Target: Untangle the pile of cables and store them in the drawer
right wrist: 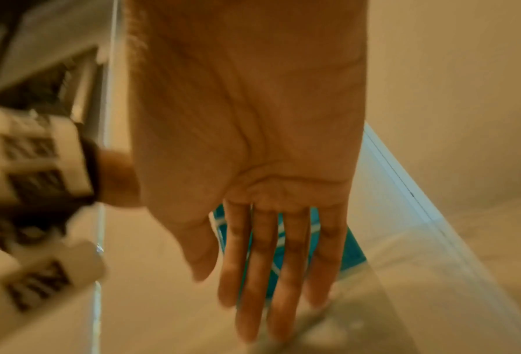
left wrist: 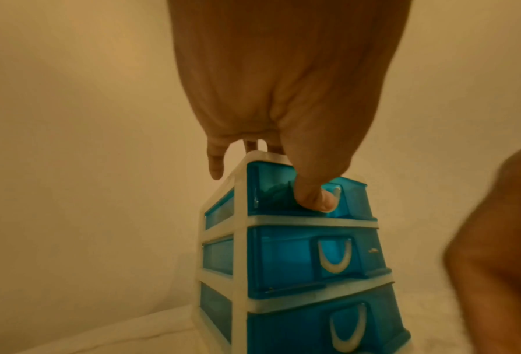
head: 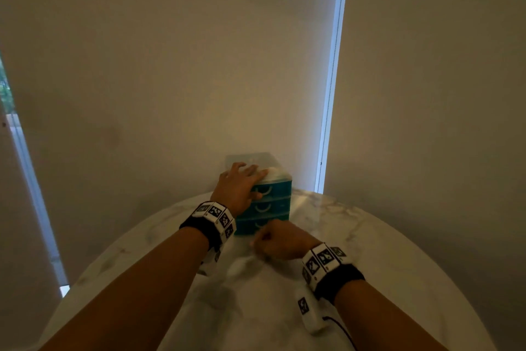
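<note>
A small blue three-drawer unit [head: 273, 207] [left wrist: 283, 263] with a white frame stands at the far edge of the table. All its drawers look pushed in. My left hand [head: 239, 182] [left wrist: 268, 95] lies on its top with fingers spread flat, and the thumb [left wrist: 313, 198] presses the front of the top drawer [left wrist: 271, 189] by the handle. My right hand [head: 280, 242] [right wrist: 253, 143] hangs in front of the bottom drawer [head: 247, 228], fingers straight and pointing down, holding nothing. No cable shows in any view.
The round white marble table [head: 355, 222] carries the unit close to the beige blinds [head: 170, 80] behind it. A bright window gap [head: 333, 80] runs down at the right. Both wrists wear marker bands.
</note>
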The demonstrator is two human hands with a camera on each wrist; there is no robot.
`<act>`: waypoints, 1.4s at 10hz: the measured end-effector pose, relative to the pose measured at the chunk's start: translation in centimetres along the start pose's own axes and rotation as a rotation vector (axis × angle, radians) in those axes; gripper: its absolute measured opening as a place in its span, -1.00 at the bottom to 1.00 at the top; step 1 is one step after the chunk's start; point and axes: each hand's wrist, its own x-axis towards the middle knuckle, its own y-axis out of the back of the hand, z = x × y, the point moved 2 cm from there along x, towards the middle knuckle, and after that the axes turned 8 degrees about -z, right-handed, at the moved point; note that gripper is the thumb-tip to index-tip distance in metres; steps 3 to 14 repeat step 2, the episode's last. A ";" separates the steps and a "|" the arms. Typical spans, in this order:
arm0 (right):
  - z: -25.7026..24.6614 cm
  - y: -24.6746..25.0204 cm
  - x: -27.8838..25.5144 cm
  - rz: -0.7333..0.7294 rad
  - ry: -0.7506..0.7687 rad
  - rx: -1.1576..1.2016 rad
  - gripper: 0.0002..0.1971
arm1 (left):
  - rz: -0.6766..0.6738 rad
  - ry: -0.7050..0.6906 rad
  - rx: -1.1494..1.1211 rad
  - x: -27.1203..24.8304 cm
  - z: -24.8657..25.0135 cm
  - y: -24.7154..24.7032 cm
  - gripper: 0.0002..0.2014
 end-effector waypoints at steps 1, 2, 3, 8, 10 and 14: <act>-0.7 0.5 -4.7 -0.031 0.102 0.043 -0.73 | 0.031 0.002 0.016 -1.1 0.1 0.1 -0.30; -1.0 0.8 -10.5 0.053 0.210 0.296 -0.70 | 0.108 -0.043 -0.015 -4.3 0.0 0.8 -0.37; -1.0 0.8 -10.5 0.053 0.210 0.296 -0.70 | 0.108 -0.043 -0.015 -4.3 0.0 0.8 -0.37; -1.0 0.8 -10.5 0.053 0.210 0.296 -0.70 | 0.108 -0.043 -0.015 -4.3 0.0 0.8 -0.37; -1.0 0.8 -10.5 0.053 0.210 0.296 -0.70 | 0.108 -0.043 -0.015 -4.3 0.0 0.8 -0.37; -1.0 0.8 -10.5 0.053 0.210 0.296 -0.70 | 0.108 -0.043 -0.015 -4.3 0.0 0.8 -0.37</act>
